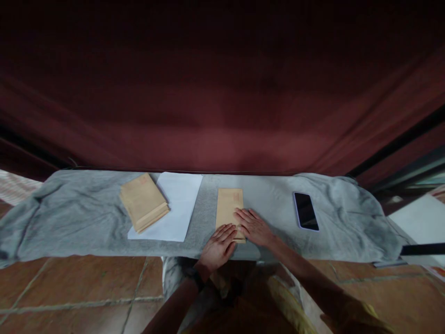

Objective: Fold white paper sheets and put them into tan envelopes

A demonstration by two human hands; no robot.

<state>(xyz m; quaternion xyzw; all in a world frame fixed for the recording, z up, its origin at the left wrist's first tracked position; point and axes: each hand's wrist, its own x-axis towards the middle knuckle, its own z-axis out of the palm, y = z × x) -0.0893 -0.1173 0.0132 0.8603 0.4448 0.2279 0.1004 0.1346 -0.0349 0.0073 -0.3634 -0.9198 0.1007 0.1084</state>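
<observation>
A single brown envelope (pixel 228 206) lies flat on the grey cloth (pixel 86 218) covering a low bench. My left hand (pixel 218 247) rests flat on its near end with fingers stretched out. My right hand (pixel 254 226) lies flat beside it, fingers spread over the envelope's lower right corner. Neither hand grips anything. To the left, a stack of brown envelopes (pixel 143 202) sits on white paper sheets (pixel 175 204).
A black phone (pixel 306 211) lies screen-up on the cloth to the right. A dark red curtain (pixel 222 93) hangs behind the bench. Brown floor tiles (pixel 69 287) run in front. A white surface (pixel 422 222) shows at the far right.
</observation>
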